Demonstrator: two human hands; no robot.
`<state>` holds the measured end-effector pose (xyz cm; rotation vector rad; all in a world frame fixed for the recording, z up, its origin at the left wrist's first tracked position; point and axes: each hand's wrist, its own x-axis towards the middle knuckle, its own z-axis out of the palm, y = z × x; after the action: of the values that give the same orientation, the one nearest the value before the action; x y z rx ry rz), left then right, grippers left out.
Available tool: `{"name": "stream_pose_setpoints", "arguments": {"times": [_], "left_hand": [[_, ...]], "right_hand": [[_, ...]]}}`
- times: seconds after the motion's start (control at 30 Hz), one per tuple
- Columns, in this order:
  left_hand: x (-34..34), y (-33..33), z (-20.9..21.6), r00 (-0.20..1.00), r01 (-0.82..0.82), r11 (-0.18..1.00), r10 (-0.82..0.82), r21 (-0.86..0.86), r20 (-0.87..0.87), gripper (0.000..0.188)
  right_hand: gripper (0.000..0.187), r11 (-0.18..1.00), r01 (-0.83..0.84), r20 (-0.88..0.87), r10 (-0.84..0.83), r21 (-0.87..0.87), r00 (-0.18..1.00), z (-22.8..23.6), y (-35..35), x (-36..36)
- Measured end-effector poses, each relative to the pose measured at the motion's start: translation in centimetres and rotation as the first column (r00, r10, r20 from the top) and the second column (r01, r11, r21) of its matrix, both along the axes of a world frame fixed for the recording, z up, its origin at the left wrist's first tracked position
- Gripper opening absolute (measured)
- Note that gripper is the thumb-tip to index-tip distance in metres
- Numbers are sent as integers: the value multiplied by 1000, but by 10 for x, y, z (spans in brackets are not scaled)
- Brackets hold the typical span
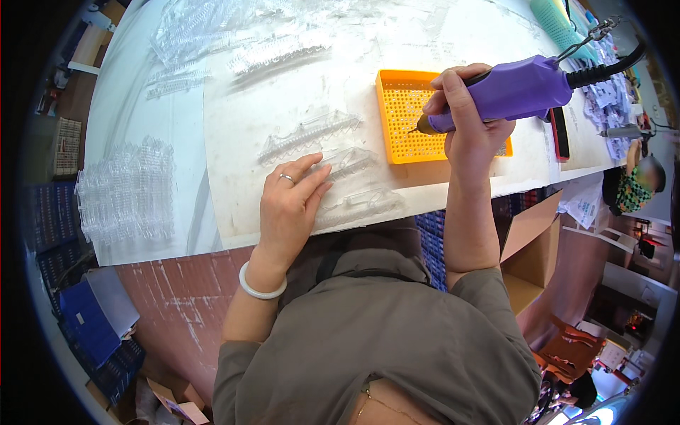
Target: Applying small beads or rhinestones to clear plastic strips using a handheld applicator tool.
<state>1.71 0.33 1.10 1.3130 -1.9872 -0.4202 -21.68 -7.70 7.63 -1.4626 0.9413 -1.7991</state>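
Observation:
In my right hand [469, 106] is a purple electric screwdriver [513, 88], its fingers wrapped round the front of the body. The thin bit points down over a yellow-orange tray [383, 117], whose perforated plate [411, 145] has rows of small holes with what look like tiny screws in them. My left hand [294, 198], with a ring and a white bangle, rests palm down with fingers stretched out. Its fingertips lie by a clear toothed plastic strip [347, 166]; whether they press on it I cannot tell. Similar strips [312, 134] lie beyond and nearer.
More clear strips form a stack [127, 195] at the left and a heap [205, 32] at the back. The screwdriver hangs from a chain [591, 35] with a black cable. A dark phone-like object [559, 134] and a teal basket [563, 28] stand right. A cardboard box [531, 248] is below the table.

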Motion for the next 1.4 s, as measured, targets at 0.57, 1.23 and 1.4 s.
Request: {"name": "stream_pose_setpoints", "arguments": {"times": [0.57,1.23,1.4], "left_hand": [[2,-1,-1,997,-13,998,17,54,-72,24],[-1,-7,6,958,-12,994,42,110,-284,28],[-3,-4,4,912,11,987,57,162,-406,19]], "right_hand": [[3,997,-78,10,78,-11,997,13,5,-3],[14,890,-430,323,457,-155,829,28,21,69],[12,887,-444,365,457,-125,811,31,28,72]]}}
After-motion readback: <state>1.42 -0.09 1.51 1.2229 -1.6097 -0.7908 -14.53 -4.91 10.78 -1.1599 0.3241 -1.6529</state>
